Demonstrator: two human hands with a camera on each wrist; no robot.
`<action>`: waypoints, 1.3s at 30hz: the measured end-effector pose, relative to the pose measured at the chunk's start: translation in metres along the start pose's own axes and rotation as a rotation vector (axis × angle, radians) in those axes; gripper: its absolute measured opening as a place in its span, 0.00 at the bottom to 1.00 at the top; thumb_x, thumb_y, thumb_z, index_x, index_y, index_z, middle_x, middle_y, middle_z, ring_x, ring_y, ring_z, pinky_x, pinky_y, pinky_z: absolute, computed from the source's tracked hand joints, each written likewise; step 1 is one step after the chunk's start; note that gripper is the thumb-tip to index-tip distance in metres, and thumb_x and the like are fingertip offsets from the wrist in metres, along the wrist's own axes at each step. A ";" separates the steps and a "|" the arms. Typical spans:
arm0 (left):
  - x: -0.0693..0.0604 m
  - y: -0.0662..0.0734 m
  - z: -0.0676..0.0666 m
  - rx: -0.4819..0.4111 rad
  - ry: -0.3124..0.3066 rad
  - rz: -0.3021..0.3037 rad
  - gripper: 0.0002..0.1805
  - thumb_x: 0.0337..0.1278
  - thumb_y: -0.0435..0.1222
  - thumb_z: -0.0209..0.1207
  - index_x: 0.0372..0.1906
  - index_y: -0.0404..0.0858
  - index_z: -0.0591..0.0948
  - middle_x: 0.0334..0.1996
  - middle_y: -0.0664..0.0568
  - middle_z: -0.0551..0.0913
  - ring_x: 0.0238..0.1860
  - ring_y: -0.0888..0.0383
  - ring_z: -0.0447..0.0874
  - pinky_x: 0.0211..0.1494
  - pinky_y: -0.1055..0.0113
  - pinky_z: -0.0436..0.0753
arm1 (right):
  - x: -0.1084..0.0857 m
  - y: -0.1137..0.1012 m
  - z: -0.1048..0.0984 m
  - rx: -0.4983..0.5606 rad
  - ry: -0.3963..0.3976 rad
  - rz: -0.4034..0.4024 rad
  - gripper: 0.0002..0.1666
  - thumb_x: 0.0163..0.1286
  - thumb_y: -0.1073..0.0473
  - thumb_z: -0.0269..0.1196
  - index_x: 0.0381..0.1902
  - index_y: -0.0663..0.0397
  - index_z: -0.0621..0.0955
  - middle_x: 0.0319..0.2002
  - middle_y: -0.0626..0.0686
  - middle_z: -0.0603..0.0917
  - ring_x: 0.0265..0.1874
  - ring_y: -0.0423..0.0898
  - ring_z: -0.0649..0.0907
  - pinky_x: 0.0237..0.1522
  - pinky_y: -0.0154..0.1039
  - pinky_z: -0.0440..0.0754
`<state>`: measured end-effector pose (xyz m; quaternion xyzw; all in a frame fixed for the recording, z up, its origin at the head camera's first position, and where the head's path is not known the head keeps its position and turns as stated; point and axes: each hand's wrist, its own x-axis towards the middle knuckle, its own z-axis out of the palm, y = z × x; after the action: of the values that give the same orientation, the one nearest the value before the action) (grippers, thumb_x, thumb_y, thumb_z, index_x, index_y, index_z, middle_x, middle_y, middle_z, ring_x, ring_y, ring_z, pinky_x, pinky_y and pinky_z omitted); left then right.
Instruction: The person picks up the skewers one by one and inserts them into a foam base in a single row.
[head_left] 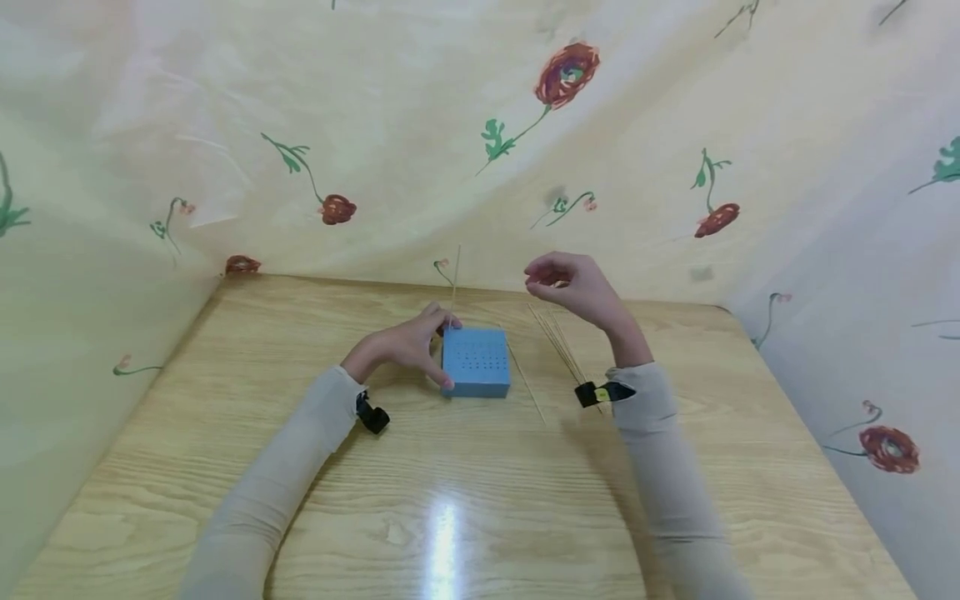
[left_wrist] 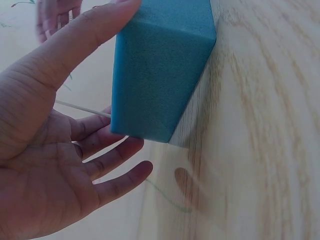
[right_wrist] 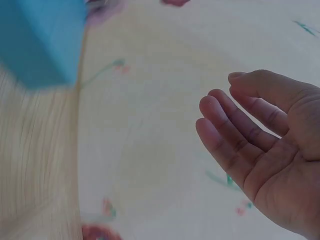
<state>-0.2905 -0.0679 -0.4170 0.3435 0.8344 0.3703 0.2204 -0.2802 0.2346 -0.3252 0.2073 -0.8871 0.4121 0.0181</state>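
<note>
Spanning the blue block (head_left: 475, 362) from its left side, our left hand (head_left: 407, 342) grips it with the thumb on the near edge and the other fingers (left_wrist: 124, 183) at the far end, slightly spread. We hold our right hand (head_left: 573, 287) raised in the air, its fingers (right_wrist: 225, 135) loosely bent and the thumb apart from them, well away from the block.

Under our left hand's grip, the block sits flat on the tabletop (head_left: 525, 508), rows of small dark holes in its top. At its far left corner a thin upright stick (head_left: 456, 279) rises just beside our left fingers; we cannot tell whether they touch it. Near the block's right side lies a loose stick (head_left: 527, 382), and farther right a bundle of sticks (head_left: 557, 335) fans out, partly hidden by the black wrist camera (head_left: 586, 394) on our right arm.

Pale sleeves (head_left: 277, 467) cover both our forearms. Behind the tabletop hangs a cream sheet (head_left: 412, 108) printed with red flowers and green stems.
</note>
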 end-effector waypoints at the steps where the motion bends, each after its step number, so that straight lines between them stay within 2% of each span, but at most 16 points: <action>1: 0.000 0.001 0.000 -0.003 0.000 0.001 0.53 0.41 0.43 0.81 0.71 0.34 0.63 0.62 0.42 0.62 0.67 0.44 0.63 0.72 0.49 0.69 | -0.003 0.004 -0.004 -0.028 -0.005 0.008 0.13 0.71 0.61 0.67 0.52 0.59 0.85 0.44 0.58 0.88 0.41 0.43 0.84 0.43 0.30 0.81; 8: -0.001 0.002 0.000 0.014 -0.002 0.010 0.53 0.41 0.43 0.81 0.71 0.33 0.63 0.61 0.42 0.62 0.67 0.44 0.63 0.72 0.48 0.69 | -0.018 0.031 -0.021 -0.166 -0.091 0.067 0.13 0.72 0.62 0.66 0.51 0.63 0.85 0.43 0.61 0.87 0.41 0.51 0.84 0.40 0.29 0.80; 13: -0.003 0.000 0.001 0.016 0.004 0.007 0.54 0.42 0.43 0.81 0.72 0.33 0.63 0.62 0.41 0.62 0.66 0.44 0.63 0.72 0.49 0.69 | -0.022 0.059 -0.021 -0.250 -0.149 0.099 0.15 0.70 0.63 0.67 0.52 0.65 0.85 0.40 0.60 0.86 0.39 0.51 0.84 0.39 0.34 0.80; 16: -0.003 -0.001 0.002 0.007 -0.006 0.006 0.53 0.42 0.43 0.81 0.72 0.33 0.63 0.62 0.42 0.62 0.67 0.44 0.63 0.72 0.49 0.69 | -0.023 0.080 -0.019 -0.265 -0.179 0.117 0.16 0.70 0.63 0.67 0.52 0.67 0.84 0.39 0.60 0.87 0.38 0.50 0.84 0.39 0.34 0.80; 21: -0.002 0.001 0.002 0.000 -0.003 0.008 0.52 0.42 0.43 0.81 0.71 0.33 0.64 0.61 0.41 0.62 0.66 0.44 0.64 0.72 0.49 0.69 | -0.021 0.105 -0.018 -0.248 -0.194 0.117 0.16 0.69 0.65 0.67 0.51 0.71 0.83 0.39 0.62 0.87 0.39 0.51 0.84 0.39 0.32 0.80; 27: 0.000 0.000 0.001 0.022 0.012 0.019 0.52 0.41 0.43 0.81 0.70 0.33 0.64 0.61 0.42 0.63 0.65 0.45 0.65 0.72 0.50 0.69 | -0.017 0.125 -0.015 -0.191 -0.202 0.171 0.17 0.68 0.66 0.68 0.52 0.69 0.83 0.42 0.63 0.87 0.39 0.45 0.84 0.39 0.28 0.79; 30: 0.001 -0.002 0.000 0.030 0.013 0.019 0.52 0.41 0.43 0.81 0.70 0.33 0.64 0.60 0.42 0.63 0.65 0.45 0.65 0.72 0.51 0.69 | -0.015 0.132 -0.013 -0.164 -0.205 0.169 0.18 0.66 0.66 0.70 0.52 0.70 0.83 0.43 0.65 0.88 0.40 0.44 0.85 0.39 0.27 0.80; 34: 0.002 -0.003 0.000 0.024 0.013 0.017 0.52 0.41 0.43 0.81 0.70 0.33 0.64 0.61 0.42 0.63 0.65 0.45 0.65 0.72 0.51 0.69 | -0.013 0.137 -0.011 -0.127 -0.211 0.184 0.20 0.66 0.65 0.70 0.53 0.71 0.83 0.45 0.67 0.87 0.42 0.48 0.85 0.39 0.27 0.79; 39: 0.002 -0.002 0.001 0.012 0.010 0.019 0.51 0.42 0.42 0.81 0.70 0.34 0.64 0.61 0.42 0.63 0.65 0.45 0.64 0.72 0.50 0.69 | -0.013 0.138 -0.011 -0.109 -0.220 0.238 0.21 0.66 0.64 0.70 0.55 0.70 0.83 0.47 0.67 0.87 0.44 0.52 0.85 0.39 0.26 0.79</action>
<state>-0.2922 -0.0673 -0.4190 0.3507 0.8344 0.3691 0.2109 -0.3228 0.3267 -0.4201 0.1434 -0.9230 0.3375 -0.1168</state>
